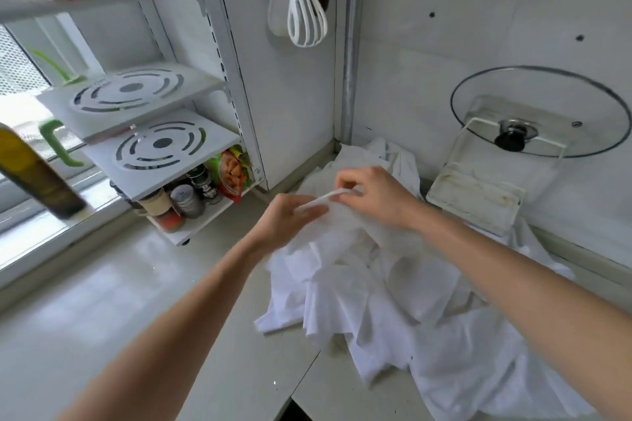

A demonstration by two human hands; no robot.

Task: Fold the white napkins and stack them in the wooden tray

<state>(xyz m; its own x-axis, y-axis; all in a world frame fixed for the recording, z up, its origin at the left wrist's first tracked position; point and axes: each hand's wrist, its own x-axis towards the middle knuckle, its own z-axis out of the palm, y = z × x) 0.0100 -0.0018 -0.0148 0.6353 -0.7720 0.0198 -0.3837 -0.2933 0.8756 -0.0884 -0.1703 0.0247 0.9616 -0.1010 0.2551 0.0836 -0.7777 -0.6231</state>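
A heap of crumpled white napkins [393, 311] lies on the counter in the corner, spreading toward the right front. Above the heap, my left hand [287, 219] and my right hand [372, 196] both pinch the upper edge of one white napkin [342, 215], which hangs down between them and is blurred. The two hands are close together, the right slightly higher and farther back. No wooden tray is in view.
A white rack [164, 147] with spice jars [186, 198] and a snack bag stands at the left. A dark oil bottle [34, 171] is at the far left. A glass pot lid [540, 113] leans in a holder against the right wall. Utensils [304, 0] hang above.
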